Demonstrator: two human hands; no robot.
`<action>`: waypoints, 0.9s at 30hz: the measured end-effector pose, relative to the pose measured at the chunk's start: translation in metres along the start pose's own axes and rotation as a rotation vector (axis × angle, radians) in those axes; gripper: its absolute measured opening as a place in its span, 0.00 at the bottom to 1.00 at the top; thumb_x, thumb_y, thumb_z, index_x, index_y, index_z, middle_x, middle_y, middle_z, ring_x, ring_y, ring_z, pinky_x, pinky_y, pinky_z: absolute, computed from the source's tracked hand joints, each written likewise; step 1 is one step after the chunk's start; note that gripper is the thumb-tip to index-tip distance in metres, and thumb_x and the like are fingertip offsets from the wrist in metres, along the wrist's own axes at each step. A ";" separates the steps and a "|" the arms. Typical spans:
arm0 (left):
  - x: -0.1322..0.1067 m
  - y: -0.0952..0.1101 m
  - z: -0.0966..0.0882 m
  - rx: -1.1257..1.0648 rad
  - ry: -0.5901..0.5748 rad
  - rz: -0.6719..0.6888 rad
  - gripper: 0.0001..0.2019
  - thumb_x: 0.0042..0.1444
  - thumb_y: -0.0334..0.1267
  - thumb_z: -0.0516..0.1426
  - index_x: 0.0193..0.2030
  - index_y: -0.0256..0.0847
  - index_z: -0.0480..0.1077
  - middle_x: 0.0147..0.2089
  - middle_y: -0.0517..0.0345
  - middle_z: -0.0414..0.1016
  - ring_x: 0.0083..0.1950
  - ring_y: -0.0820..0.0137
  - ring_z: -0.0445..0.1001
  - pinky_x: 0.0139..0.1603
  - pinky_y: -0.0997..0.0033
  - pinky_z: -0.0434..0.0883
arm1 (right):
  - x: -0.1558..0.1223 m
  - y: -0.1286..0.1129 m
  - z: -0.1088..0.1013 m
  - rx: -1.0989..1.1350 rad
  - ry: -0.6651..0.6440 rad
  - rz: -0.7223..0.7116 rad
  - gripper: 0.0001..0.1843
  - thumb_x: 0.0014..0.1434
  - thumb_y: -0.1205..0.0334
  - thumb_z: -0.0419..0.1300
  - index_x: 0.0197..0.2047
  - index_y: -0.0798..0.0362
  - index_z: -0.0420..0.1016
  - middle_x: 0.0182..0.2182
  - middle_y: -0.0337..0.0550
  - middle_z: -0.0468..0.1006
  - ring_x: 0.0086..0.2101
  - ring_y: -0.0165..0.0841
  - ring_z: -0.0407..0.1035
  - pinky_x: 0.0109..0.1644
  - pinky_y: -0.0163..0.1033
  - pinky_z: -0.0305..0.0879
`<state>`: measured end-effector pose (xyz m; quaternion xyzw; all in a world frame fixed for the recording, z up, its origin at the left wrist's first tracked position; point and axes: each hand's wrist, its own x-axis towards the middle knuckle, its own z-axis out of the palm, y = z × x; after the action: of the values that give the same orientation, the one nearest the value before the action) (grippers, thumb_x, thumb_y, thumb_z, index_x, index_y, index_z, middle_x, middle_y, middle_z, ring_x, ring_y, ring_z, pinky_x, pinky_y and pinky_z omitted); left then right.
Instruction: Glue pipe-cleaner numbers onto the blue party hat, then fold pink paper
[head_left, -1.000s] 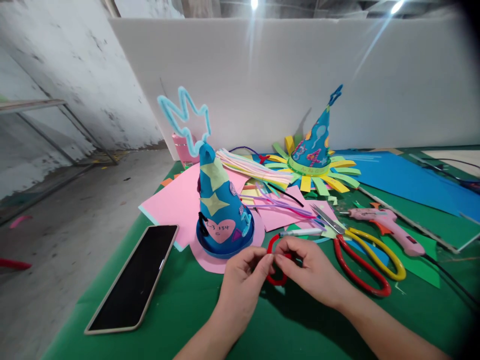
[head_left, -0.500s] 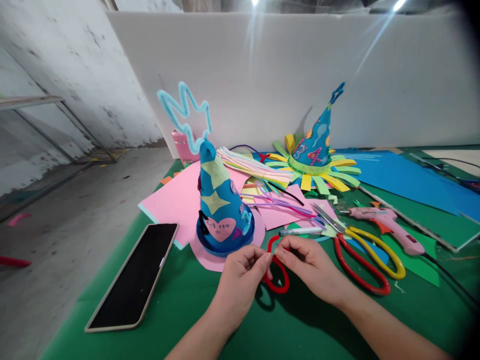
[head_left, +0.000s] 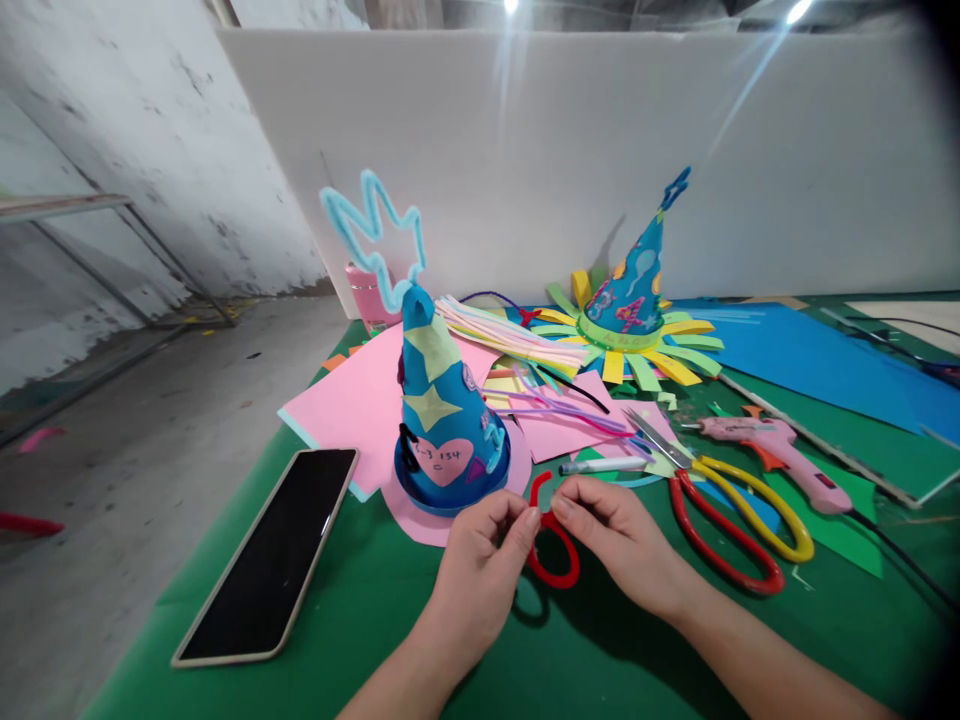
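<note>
One head camera above the tabletop (head_left: 337,610)

From the wearer's head it looks forward and down, close to the left hand (head_left: 480,560) at six o'clock and right hand (head_left: 626,540) at five, facing a white board (head_left: 525,150) at twelve, floor (head_left: 150,480) at eight.

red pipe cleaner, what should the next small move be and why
Probably curl the top of the red pipe cleaner further round: that end is an open hook, while the bottom forms a loop. The left hand pinches its middle, with the right hand close by.

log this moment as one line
left hand: pinching looped red pipe cleaner | right hand: fingertips at its loop | scissors: at right | phone: at left
</note>
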<state>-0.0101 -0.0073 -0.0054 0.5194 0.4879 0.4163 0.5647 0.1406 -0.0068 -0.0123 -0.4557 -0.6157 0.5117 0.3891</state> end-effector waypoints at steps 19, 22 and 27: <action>0.001 -0.002 -0.001 -0.129 -0.075 -0.036 0.15 0.53 0.43 0.52 0.21 0.36 0.67 0.22 0.60 0.66 0.26 0.75 0.62 0.30 0.77 0.60 | 0.001 -0.001 0.004 0.186 0.030 0.084 0.15 0.56 0.53 0.54 0.25 0.55 0.62 0.20 0.35 0.64 0.23 0.25 0.56 0.28 0.31 0.54; 0.001 -0.002 0.000 -0.152 -0.087 -0.081 0.09 0.50 0.39 0.56 0.24 0.36 0.68 0.23 0.60 0.69 0.27 0.75 0.64 0.30 0.77 0.61 | 0.002 0.001 0.003 0.176 0.044 0.043 0.14 0.57 0.56 0.53 0.25 0.55 0.63 0.20 0.34 0.63 0.23 0.24 0.55 0.28 0.30 0.53; 0.000 -0.001 0.001 -0.192 -0.067 -0.134 0.08 0.49 0.38 0.57 0.24 0.36 0.67 0.22 0.59 0.71 0.25 0.76 0.65 0.30 0.77 0.62 | 0.001 0.001 0.001 0.173 0.068 0.016 0.14 0.58 0.55 0.51 0.25 0.55 0.64 0.19 0.32 0.59 0.22 0.24 0.52 0.26 0.30 0.50</action>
<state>-0.0090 -0.0077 -0.0068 0.4426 0.4604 0.4050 0.6543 0.1399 -0.0057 -0.0138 -0.4423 -0.5521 0.5503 0.4436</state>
